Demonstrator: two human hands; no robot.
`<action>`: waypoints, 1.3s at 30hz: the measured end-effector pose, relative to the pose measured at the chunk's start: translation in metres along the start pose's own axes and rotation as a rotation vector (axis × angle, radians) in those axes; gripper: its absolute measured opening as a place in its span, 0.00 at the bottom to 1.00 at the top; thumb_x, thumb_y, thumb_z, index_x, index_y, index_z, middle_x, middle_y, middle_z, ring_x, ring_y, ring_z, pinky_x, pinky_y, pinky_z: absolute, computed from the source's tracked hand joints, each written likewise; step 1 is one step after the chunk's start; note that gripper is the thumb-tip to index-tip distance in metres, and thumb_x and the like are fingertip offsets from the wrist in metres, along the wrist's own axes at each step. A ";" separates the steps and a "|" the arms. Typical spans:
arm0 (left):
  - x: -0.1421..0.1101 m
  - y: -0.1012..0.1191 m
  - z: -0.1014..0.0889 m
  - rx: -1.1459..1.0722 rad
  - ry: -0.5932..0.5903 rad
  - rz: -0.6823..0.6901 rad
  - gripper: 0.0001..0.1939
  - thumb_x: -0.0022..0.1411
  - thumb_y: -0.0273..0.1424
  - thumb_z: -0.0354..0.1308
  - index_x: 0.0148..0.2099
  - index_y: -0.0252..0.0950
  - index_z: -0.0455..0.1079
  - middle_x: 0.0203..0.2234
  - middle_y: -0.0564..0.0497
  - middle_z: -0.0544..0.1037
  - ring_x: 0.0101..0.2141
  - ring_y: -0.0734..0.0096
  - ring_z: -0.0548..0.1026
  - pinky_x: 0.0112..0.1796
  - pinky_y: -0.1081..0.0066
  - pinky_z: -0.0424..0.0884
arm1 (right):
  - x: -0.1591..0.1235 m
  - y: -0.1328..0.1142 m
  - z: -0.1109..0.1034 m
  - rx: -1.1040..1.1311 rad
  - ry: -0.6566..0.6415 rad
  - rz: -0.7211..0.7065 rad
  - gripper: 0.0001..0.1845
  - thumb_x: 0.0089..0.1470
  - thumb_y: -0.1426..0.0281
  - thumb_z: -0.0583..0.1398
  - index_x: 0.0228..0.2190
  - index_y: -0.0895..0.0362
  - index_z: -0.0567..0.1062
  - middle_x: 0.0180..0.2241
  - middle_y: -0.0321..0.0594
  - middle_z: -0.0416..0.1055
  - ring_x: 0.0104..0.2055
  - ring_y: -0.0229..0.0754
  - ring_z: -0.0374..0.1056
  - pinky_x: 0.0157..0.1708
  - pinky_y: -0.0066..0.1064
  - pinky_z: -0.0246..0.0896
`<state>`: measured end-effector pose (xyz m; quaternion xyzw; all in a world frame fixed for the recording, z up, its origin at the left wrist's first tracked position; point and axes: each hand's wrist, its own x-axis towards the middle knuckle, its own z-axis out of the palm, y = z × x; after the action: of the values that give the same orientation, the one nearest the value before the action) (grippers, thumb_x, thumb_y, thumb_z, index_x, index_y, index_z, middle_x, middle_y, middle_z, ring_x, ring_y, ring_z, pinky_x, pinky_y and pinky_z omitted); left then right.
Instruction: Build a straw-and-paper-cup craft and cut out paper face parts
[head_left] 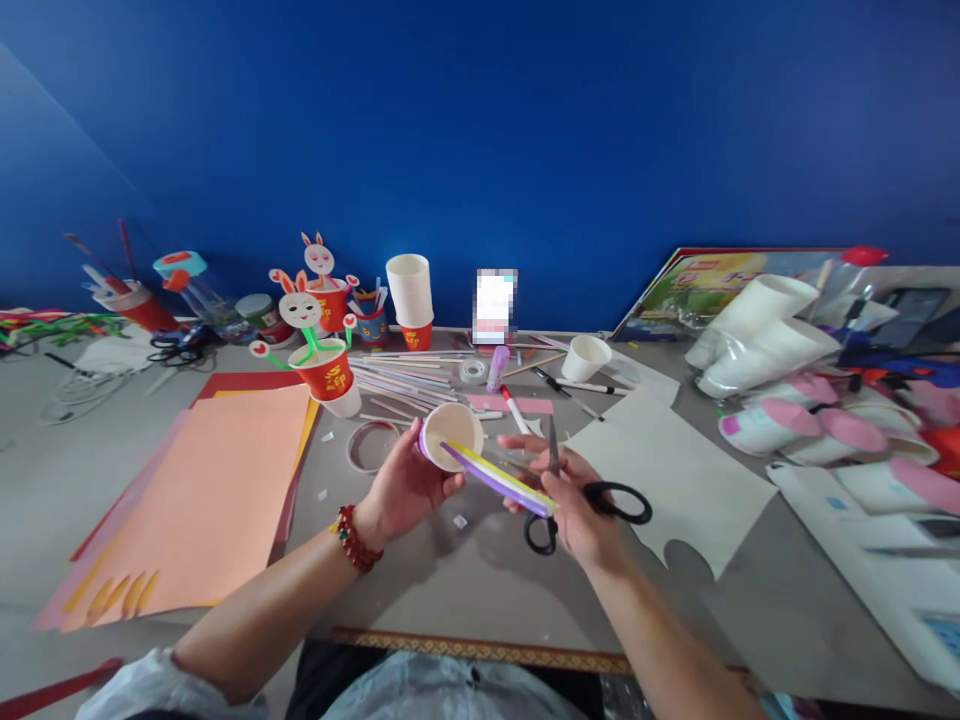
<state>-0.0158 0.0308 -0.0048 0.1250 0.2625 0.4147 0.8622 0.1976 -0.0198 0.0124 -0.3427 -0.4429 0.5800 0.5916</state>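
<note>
My left hand (412, 475) is closed around a white paper cup (455, 425), tilted so that its mouth faces me. A sliver of purple shows on the cup's side by my fingers. Out of the cup runs a bundle of yellow, white and purple strips (499, 480); I cannot tell whether they are pipe cleaners or straws. Their outer end meets the fingers of my right hand (574, 500). That hand also grips a pair of black-handled scissors (619, 502), blades pointing up and away. Partly hidden fingers leave it unclear how firmly the strips are pinched.
Coloured paper sheets (247, 480) lie left; a cut white sheet (675, 480) lies right. Behind are rabbit-decorated red cups (322, 375), stacked cups (409, 285), loose sticks (405, 378), a tape roll (373, 445) and a glue stick (497, 368). Pink-and-white cup pieces (847, 430) crowd the right.
</note>
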 end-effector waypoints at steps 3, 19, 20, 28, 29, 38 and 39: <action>0.001 -0.004 -0.003 0.017 -0.050 -0.139 0.24 0.69 0.48 0.52 0.53 0.35 0.73 0.39 0.43 0.83 0.35 0.64 0.82 0.37 0.68 0.78 | -0.009 0.003 0.002 -0.083 -0.194 0.019 0.07 0.62 0.61 0.61 0.37 0.50 0.76 0.57 0.43 0.72 0.36 0.45 0.78 0.37 0.42 0.75; -0.005 -0.004 0.002 0.421 -0.056 0.077 0.18 0.65 0.42 0.59 0.51 0.36 0.75 0.48 0.44 0.79 0.46 0.60 0.76 0.42 0.69 0.72 | 0.019 0.004 -0.002 0.179 0.140 0.287 0.14 0.50 0.58 0.67 0.28 0.56 0.75 0.21 0.36 0.77 0.17 0.43 0.74 0.15 0.30 0.72; -0.007 -0.002 0.001 0.450 -0.110 0.079 0.19 0.65 0.42 0.60 0.51 0.36 0.75 0.47 0.43 0.79 0.46 0.59 0.76 0.43 0.68 0.71 | 0.018 0.004 -0.002 0.178 0.119 0.306 0.13 0.51 0.59 0.67 0.28 0.56 0.75 0.21 0.35 0.77 0.17 0.43 0.74 0.15 0.30 0.72; -0.013 -0.003 0.006 0.716 -0.246 0.209 0.33 0.57 0.36 0.68 0.63 0.44 0.65 0.52 0.45 0.76 0.51 0.56 0.73 0.49 0.65 0.68 | 0.012 0.000 0.007 0.161 0.045 0.335 0.13 0.52 0.60 0.66 0.30 0.57 0.76 0.23 0.38 0.78 0.21 0.42 0.75 0.21 0.31 0.74; -0.014 -0.004 0.006 0.741 -0.233 0.215 0.33 0.58 0.35 0.68 0.64 0.44 0.64 0.52 0.46 0.76 0.50 0.57 0.73 0.49 0.65 0.68 | 0.011 -0.001 0.008 0.150 0.039 0.332 0.13 0.52 0.60 0.66 0.30 0.57 0.76 0.22 0.37 0.78 0.21 0.42 0.75 0.22 0.31 0.74; -0.015 -0.009 0.011 0.592 -0.125 0.149 0.24 0.62 0.38 0.63 0.59 0.44 0.64 0.47 0.46 0.76 0.38 0.58 0.80 0.37 0.64 0.76 | 0.002 0.001 -0.002 -0.192 0.236 -0.015 0.12 0.61 0.59 0.61 0.34 0.54 0.77 0.35 0.41 0.82 0.25 0.40 0.75 0.28 0.32 0.72; -0.015 -0.008 0.012 0.599 -0.108 0.168 0.24 0.62 0.38 0.63 0.58 0.43 0.64 0.47 0.45 0.76 0.39 0.58 0.80 0.38 0.64 0.76 | 0.000 0.000 -0.003 -0.231 0.212 -0.039 0.12 0.61 0.59 0.61 0.34 0.54 0.77 0.32 0.40 0.82 0.26 0.41 0.76 0.31 0.33 0.73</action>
<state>-0.0119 0.0138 0.0070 0.4166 0.3154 0.3812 0.7626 0.2003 -0.0190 0.0114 -0.4591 -0.4482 0.4742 0.6028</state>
